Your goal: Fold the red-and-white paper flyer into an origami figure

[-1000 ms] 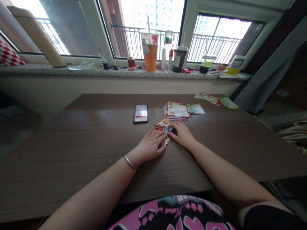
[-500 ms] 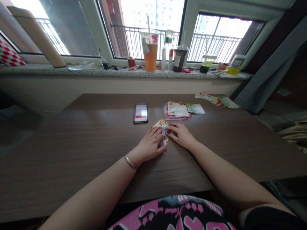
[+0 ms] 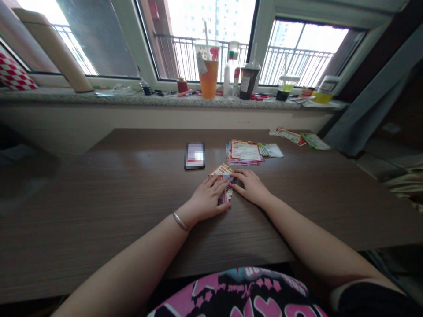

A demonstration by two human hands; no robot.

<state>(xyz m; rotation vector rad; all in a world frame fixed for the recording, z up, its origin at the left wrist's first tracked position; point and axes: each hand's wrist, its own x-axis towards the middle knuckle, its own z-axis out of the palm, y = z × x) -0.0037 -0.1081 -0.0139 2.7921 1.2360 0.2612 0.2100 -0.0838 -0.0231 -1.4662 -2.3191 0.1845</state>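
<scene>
A colourful printed paper sheet, partly folded over, lies on the table in front of me. My left hand rests flat across it with the fingers stretched out, holding it down and hiding much of it. At the sheet's right edge, the fingertips and thumb of my right hand close on the folded part. Behind my hands is a stack of similar printed sheets, with greenish sheets tucked against its right side.
A phone with a blurred screen lies left of the stack. More printed papers sit at the table's back right. On the windowsill stand a large cup of orange drink, a dark cup, bottles and small items.
My right fingertips have shifted slightly on the sheet's folded part, and the fold looks a little flatter. My left hand stays nearly in place; the view has moved very slightly.
</scene>
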